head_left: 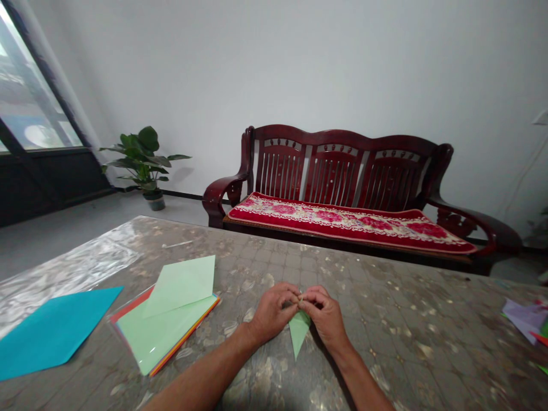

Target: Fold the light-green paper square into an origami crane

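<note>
Both my hands meet over the near middle of the table, pinching a small folded piece of light green paper point(299, 333). My left hand point(274, 313) has its thumb and fingers closed on the paper's upper end. From the other side my right hand point(326, 317) pinches the same end, its fingertips against those of the left. The paper's pointed lower part hangs toward me between the hands; its top is mostly hidden by my fingers.
Left of my hands lies a pack of coloured paper point(171, 337) with a loose light green sheet point(184, 282) on top. A blue sheet point(55, 328) is farther left. Purple paper point(524, 319) lies at the right edge. Beyond the patterned table point(385, 342) stands a wooden bench point(334, 165).
</note>
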`<state>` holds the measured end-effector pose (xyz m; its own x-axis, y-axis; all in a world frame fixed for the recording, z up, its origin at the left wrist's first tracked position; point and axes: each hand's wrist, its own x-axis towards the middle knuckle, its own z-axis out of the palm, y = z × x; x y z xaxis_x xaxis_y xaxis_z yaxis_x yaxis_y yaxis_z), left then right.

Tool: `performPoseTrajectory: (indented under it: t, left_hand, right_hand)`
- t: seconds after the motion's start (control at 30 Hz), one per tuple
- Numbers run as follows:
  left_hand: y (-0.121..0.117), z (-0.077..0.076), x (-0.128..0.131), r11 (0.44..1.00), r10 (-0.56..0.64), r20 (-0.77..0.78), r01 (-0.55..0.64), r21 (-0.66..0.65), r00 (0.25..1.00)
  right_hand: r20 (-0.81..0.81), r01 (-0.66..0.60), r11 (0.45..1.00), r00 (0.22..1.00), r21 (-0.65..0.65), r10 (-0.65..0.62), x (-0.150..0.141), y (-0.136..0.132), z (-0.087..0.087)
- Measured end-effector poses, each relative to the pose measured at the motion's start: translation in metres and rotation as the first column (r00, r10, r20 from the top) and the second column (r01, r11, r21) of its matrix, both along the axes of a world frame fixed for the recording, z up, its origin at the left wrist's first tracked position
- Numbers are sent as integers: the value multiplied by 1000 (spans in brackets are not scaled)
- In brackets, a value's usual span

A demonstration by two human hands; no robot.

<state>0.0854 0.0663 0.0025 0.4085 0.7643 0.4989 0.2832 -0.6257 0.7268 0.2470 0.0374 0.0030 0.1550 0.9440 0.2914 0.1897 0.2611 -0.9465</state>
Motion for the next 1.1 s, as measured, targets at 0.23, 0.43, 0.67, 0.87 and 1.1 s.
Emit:
performPoseTrajectory:
  t: [0.23,0.43,0.67,0.87,1.1]
  left_hand:
    - [-3,3,1,999,33,-16,-32,41,999]
    - [-7,8,-1,945,265,-53,-248,213,963]
    - [-9,6,1,909,325,-149,-265,322,934]
    - [-12,8,2,866,346,-214,-224,447,914]
    - [-12,8,3,836,359,-227,-204,510,905]
  right_hand:
    - [64,3,999,998,42,-6,3,1,1]
    - [243,100,983,960,154,-136,0,-9,12]
    - [382,160,962,893,221,-237,-7,-16,14]
    - [394,177,967,888,186,-238,-9,-16,14]
    - [317,190,974,923,121,-219,-14,-15,12]
